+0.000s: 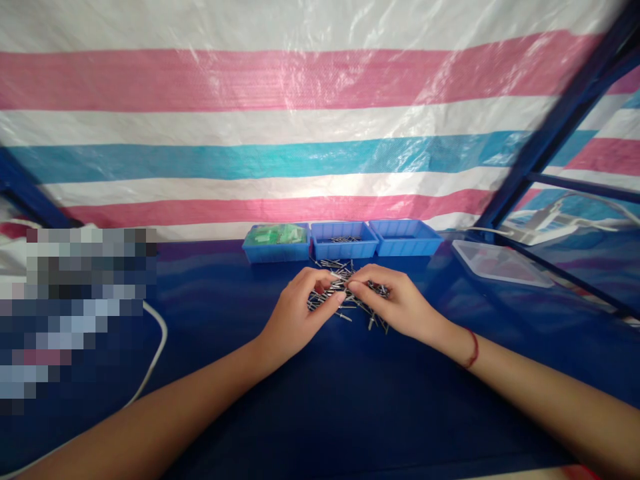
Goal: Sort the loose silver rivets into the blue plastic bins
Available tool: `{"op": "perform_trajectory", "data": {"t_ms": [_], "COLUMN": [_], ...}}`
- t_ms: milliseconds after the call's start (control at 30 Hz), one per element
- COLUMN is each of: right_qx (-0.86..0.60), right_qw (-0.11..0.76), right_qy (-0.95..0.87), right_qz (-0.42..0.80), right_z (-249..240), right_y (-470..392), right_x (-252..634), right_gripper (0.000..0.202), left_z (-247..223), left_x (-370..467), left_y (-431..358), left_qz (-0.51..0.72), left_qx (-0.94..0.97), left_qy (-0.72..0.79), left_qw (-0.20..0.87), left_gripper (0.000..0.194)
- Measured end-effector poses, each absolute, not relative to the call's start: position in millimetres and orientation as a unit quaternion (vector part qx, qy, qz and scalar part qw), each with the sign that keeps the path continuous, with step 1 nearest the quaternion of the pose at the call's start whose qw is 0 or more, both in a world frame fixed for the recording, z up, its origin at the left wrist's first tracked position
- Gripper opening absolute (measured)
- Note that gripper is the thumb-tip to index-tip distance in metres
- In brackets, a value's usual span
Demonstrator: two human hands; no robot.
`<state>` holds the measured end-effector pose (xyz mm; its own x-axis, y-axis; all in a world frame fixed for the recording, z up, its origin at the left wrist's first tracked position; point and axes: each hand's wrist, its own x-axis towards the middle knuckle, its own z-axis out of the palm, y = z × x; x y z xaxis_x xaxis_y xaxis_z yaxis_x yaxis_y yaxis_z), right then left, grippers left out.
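A loose heap of thin metal blind rivets (353, 315) lies on the blue tabletop (320, 400), between and under my hands. Over its left side, my left hand (303, 303) is curved, thumb and forefinger tips apart, with rivets visible in the gap. My right hand (395, 300) comes in from the other side with thumb and forefinger pinched together; what sits in the pinch is too small to make out. The fingertips of both hands nearly meet above the heap. My fingers hide part of the rivets.
Behind the heap stand three blue bins: the left bin (277, 252) holds green packets, the middle bin (345, 250) some rivets, and the right bin (407, 247) is beside it. A clear plastic lid (500, 262) lies right. A white cable (163, 333) runs left; blue frame posts (555, 127) flank the table.
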<state>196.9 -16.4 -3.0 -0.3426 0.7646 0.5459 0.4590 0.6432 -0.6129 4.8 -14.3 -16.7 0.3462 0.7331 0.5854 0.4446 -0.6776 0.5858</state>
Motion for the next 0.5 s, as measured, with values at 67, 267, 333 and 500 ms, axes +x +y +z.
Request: {"op": "perform_trajectory", "data": {"t_ms": [67, 267, 333, 500], "right_qx": [-0.434, -0.573, -0.614, -0.651], "right_qw": [0.458, 0.566, 0.569, 0.559], "right_qy": [-0.756, -0.578, -0.530, -0.482], "right_qz": [0.175, 0.131, 0.138, 0.176], "right_z": [-3.5, -2.0, -4.0, -10.9], "right_y": [-6.8, 36.8, 48.9, 59.6], "right_x": [205.3, 256.4, 272.9, 287.2], "right_gripper": [0.021, 0.025, 0.029, 0.034], "left_z": [-16.6, -19.3, -21.5, -24.3], "left_x": [4.3, 2.2, 2.0, 2.3], "left_y": [-14.4, -16.4, -16.1, -13.5], "left_qz": [0.415, 0.299, 0.269, 0.241], "left_qx": [0.816, 0.873, 0.883, 0.893], "left_qy": [0.376, 0.381, 0.383, 0.378], "left_qw": [0.142, 0.051, 0.044, 0.033], "left_gripper": [0.017, 0.015, 0.014, 0.014]}}
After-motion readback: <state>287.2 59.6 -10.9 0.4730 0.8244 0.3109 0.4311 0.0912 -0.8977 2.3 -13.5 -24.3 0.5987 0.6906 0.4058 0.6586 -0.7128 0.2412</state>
